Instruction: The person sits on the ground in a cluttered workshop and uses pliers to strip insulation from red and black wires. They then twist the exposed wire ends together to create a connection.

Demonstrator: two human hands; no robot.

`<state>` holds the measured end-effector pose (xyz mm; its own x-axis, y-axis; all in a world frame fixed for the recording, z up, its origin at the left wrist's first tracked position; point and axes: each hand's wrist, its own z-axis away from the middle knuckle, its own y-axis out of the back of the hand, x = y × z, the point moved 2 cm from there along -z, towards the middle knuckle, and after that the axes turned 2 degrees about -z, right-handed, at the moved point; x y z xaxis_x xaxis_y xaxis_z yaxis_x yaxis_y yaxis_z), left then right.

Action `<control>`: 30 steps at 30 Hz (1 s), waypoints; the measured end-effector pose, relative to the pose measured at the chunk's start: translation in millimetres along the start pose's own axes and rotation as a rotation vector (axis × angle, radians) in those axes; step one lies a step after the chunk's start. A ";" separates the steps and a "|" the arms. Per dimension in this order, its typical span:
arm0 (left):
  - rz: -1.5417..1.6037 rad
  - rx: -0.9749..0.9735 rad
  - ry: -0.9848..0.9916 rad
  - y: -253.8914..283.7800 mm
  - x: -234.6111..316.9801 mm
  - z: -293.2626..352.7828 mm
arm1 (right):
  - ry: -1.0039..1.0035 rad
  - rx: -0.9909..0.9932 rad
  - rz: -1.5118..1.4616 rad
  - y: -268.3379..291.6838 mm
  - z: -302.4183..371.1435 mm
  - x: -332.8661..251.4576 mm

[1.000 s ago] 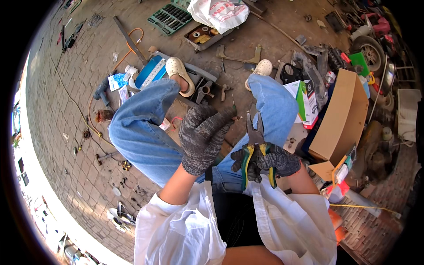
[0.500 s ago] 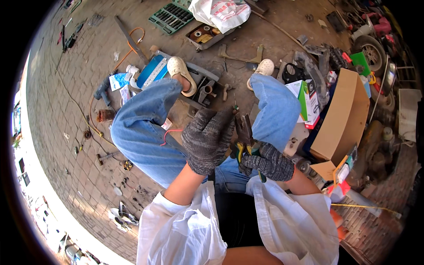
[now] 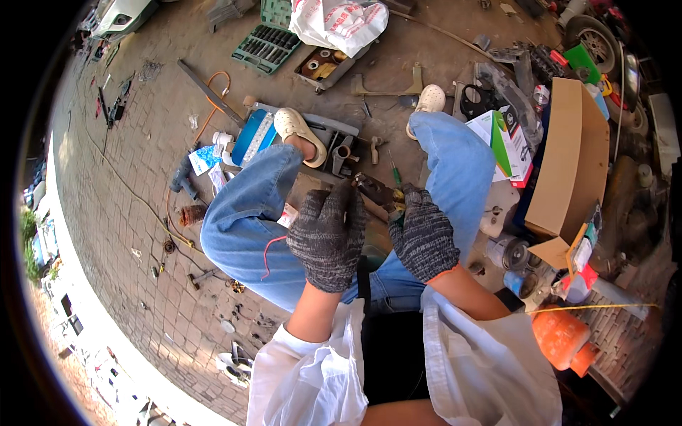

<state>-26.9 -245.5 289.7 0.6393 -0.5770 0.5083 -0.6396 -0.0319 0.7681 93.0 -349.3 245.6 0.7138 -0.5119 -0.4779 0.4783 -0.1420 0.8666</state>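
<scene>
While the right hand, in a dark grey knitted glove with an orange cuff edge, curls around pliers with yellow-and-green handles, the left hand, gloved alike, comes close at their tips. The pliers lie between the two hands, above the gap between the thighs, heads turned toward eleven o'clock. Holding them by the handles probably leaves the right hand the leverage, with the left free to steady something small. The left fingers are bent and bunched together; what they pinch is hidden, so I cannot tell. A thin red wire trails from beneath that glove toward eight o'clock.

From the hands, an unfolded green plastic case sits at eleven o'clock with rows of dark sockets slotted in it, likely arranged to be picked out easily. Just beside it, a grey tray holds round metal pieces, partly covered by a white plastic bag. At two o'clock stands a white-and-green carton, its contents unseen; beyond it, toward three, rises a tall brown cardboard box whose inside I cannot make out.
</scene>
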 end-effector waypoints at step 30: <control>0.014 -0.004 0.055 -4.6 -4.7 -9.6 | -0.006 -0.069 0.062 -6.5 -16.3 -8.8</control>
<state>-22.9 -234.8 287.5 0.6525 -0.5320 0.5396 -0.6471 -0.0205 0.7622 92.0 -330.1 241.9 0.7401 -0.5230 -0.4227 0.4675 -0.0517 0.8825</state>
